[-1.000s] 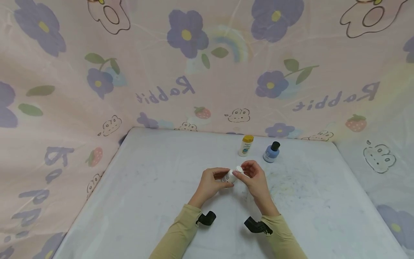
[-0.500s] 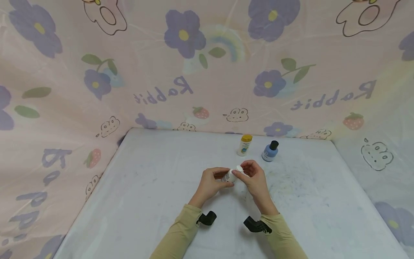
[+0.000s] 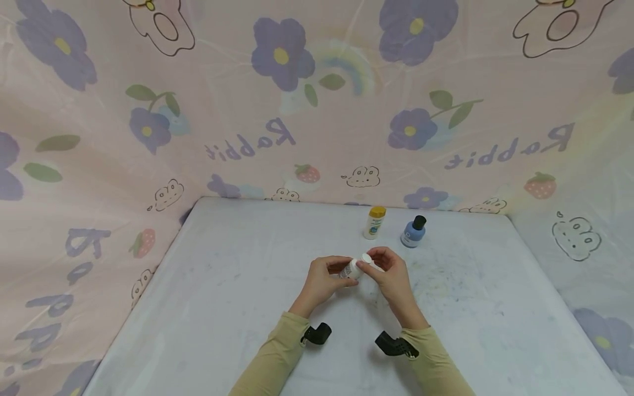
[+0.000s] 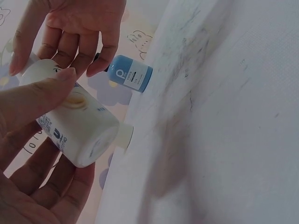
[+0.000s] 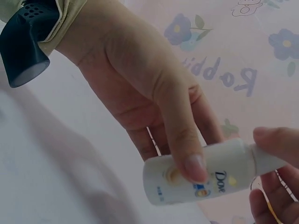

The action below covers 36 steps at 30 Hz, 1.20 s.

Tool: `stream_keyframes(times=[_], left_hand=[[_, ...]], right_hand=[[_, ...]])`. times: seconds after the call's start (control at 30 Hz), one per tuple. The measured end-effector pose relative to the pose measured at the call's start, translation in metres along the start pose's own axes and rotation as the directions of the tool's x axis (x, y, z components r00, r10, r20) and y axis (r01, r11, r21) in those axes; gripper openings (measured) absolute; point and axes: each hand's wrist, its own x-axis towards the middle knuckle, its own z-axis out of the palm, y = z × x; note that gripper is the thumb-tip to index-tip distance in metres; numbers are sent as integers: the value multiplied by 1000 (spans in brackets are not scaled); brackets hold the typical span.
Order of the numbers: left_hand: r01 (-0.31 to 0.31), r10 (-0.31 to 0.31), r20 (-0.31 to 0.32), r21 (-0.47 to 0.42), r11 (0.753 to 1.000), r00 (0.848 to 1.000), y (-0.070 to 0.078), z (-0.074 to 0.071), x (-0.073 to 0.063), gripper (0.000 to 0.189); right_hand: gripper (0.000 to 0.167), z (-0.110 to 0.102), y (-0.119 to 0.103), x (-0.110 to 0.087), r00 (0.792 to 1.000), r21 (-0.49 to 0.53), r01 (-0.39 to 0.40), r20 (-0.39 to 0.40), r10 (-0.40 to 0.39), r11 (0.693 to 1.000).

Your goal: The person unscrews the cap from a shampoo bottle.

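Note:
A small white Dove bottle (image 3: 350,269) is held at a tilt between both hands over the table. My left hand (image 3: 322,283) grips its body, thumb on one side and fingers on the other. The white cap (image 5: 268,160) is pinched between the thumb and fingers of my right hand (image 3: 391,278). Its round white end shows beside the right thumb in the head view. In the left wrist view the bottle's base faces the camera, and right-hand fingers partly hide the cap end.
Behind the hands stand a white bottle with a yellow cap (image 3: 375,225) and a blue bottle with a black cap (image 3: 413,234). The white-covered table (image 3: 238,264) meets a printed curtain (image 3: 228,99) at its back and sides. Black wrist cameras (image 3: 393,345) sit at both cuffs.

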Motion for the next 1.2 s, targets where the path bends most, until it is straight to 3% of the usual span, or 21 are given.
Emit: stream_keyframes(times=[0.17, 0.63, 0.83, 1.03, 1.2], left_hand=[[0, 0, 8, -17, 1000, 1000, 26, -5, -8, 42], [24, -23, 38, -27, 999, 999, 26, -7, -8, 43], [23, -20, 50, -59, 998, 999, 17, -7, -5, 44], [43, -42, 32, -51, 998, 999, -11, -3, 3, 46], [41, -40, 32, -34, 999, 999, -15, -3, 4, 46]], right_hand=[[44, -4, -1, 0, 999, 11, -3, 49, 2, 1000], [45, -10, 1, -3, 986, 128, -33, 167, 11, 991], [50, -7, 5, -4, 987, 125, -12, 159, -9, 992], [55, -3, 6, -5, 997, 98, -46, 71, 39, 994], [50, 1, -5, -9, 999, 103, -49, 11, 48, 993]])
